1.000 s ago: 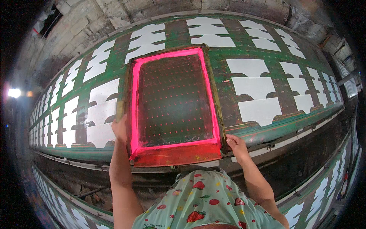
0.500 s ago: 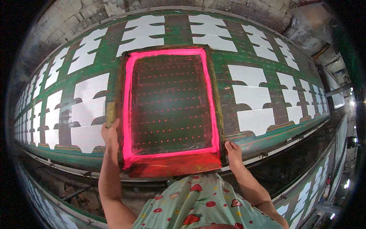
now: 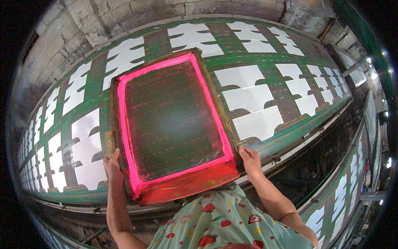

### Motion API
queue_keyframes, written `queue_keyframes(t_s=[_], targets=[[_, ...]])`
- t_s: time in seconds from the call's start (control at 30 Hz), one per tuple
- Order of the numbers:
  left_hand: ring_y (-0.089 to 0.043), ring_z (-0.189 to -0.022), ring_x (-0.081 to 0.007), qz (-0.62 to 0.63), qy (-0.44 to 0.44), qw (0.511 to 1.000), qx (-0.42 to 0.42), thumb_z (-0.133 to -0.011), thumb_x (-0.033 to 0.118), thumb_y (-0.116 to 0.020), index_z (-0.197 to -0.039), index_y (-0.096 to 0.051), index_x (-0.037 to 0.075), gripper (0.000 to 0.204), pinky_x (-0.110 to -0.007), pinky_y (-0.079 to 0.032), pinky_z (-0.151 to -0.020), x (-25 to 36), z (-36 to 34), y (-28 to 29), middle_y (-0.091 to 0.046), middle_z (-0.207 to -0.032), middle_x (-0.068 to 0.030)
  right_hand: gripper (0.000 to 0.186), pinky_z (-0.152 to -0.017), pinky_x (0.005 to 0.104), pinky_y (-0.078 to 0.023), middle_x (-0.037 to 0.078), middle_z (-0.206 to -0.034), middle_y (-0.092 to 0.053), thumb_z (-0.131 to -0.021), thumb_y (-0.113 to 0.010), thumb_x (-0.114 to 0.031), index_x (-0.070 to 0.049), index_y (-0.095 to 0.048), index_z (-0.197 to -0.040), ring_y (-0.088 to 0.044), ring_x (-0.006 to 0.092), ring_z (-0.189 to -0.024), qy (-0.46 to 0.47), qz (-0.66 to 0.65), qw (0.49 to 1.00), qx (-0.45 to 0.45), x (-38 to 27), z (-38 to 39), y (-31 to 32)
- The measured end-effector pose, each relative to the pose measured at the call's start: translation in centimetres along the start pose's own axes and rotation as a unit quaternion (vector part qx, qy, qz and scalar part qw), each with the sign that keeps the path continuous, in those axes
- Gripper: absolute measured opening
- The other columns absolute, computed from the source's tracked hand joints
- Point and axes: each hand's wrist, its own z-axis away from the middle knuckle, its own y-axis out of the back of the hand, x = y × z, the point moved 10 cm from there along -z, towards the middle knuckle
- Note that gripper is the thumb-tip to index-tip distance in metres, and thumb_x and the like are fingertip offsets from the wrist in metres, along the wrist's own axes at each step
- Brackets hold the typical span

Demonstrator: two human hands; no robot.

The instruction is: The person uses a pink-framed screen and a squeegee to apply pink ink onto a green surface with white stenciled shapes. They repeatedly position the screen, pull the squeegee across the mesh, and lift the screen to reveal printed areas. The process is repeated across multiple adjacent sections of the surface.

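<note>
A screen-printing frame (image 3: 170,120) with a dark mesh, a bright pink border and a red-stained near end lies tilted in front of me, over the long table. My left hand (image 3: 112,166) grips its left edge near the close corner. A narrow yellowish strip (image 3: 110,143), its kind unclear, runs along that edge beside the left fingers. At the frame's right edge, near the close right corner, my right hand (image 3: 248,161) is closed with thumb and fingers pinching the rim. Whatever lies under the frame is mostly hidden.
White cut fabric pieces (image 3: 255,122) lie in two rows along the green table (image 3: 269,58), on both sides of the frame. A stained block wall (image 3: 74,33) stands behind. A rail (image 3: 286,155) follows the near table edge, and another table with white pieces (image 3: 340,195) is at lower right.
My view has turned, so table and frame slant more, their left side lower. The frame sits closer to the white pieces on its right. Pink dots on the mesh look fainter. Both hands keep hold.
</note>
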Motion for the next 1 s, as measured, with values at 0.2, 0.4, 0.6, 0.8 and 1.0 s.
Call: queue_keyframes(t_s=[0.2,0.4,0.6,0.8,1.0], targets=[[-0.075,-0.099,-0.0225,0.07,-0.004,0.997,-0.014,-0.094,0.008,-0.09,-0.128,-0.073,-0.002,0.04,-0.039,-0.059,-0.091,0.8,4.9,-11.4,-0.079,-0.116,-0.0099,0.046,-0.106,0.0318,-0.052,0.007,-0.128,-0.076,-0.11,-0.074,-0.022,0.008,-0.069,-0.144,-0.067,0.0136,-0.115,0.039,0.027,0.999,0.004,-0.8,-6.2,8.5],[-0.074,-0.097,-0.02,0.021,-0.025,0.999,0.006,-0.093,0.009,-0.089,-0.123,-0.074,-0.005,0.037,-0.036,-0.058,-0.089,1.5,11.3,-23.4,-0.079,-0.113,-0.0086,0.05,-0.103,0.0326,-0.053,0.008,-0.127,-0.076,-0.109,-0.076,-0.019,0.008,-0.065,-0.15,-0.068,0.0151,-0.114,0.028,0.038,0.999,0.014,-0.2,-12.8,19.5],[-0.074,-0.095,-0.0207,0.093,-0.026,0.995,-0.015,-0.091,0.012,-0.09,-0.125,-0.073,-0.004,0.041,-0.036,-0.058,-0.086,-1.0,17.7,-33.7,-0.078,-0.112,-0.0097,0.042,-0.1,0.0321,-0.054,0.008,-0.121,-0.078,-0.107,-0.074,-0.012,0.007,-0.069,-0.144,-0.07,0.016,-0.109,0.01,0.019,0.997,0.075,1.7,-18.6,30.4],[-0.072,-0.093,-0.0191,0.089,-0.001,0.996,0.005,-0.092,0.008,-0.09,-0.117,-0.075,0.001,0.03,-0.035,-0.057,-0.085,-1.3,21.6,-39.7,-0.077,-0.106,-0.0073,0.039,-0.104,0.032,-0.052,0.009,-0.125,-0.077,-0.108,-0.073,-0.009,0.007,-0.069,-0.143,-0.069,0.0167,-0.113,0.015,0.022,0.998,0.063,1.5,-21.6,36.6],[-0.072,-0.092,-0.0184,0.094,-0.015,0.995,0.005,-0.093,0.009,-0.089,-0.119,-0.075,0.0,0.031,-0.035,-0.057,-0.085,-0.4,23.2,-42.2,-0.078,-0.108,-0.0061,0.048,-0.112,0.0371,-0.052,0.018,-0.141,-0.074,-0.108,-0.073,-0.011,0.008,-0.063,-0.151,-0.069,0.0247,-0.127,0.026,0.032,0.998,0.038,2.0,-22.4,39.2]])
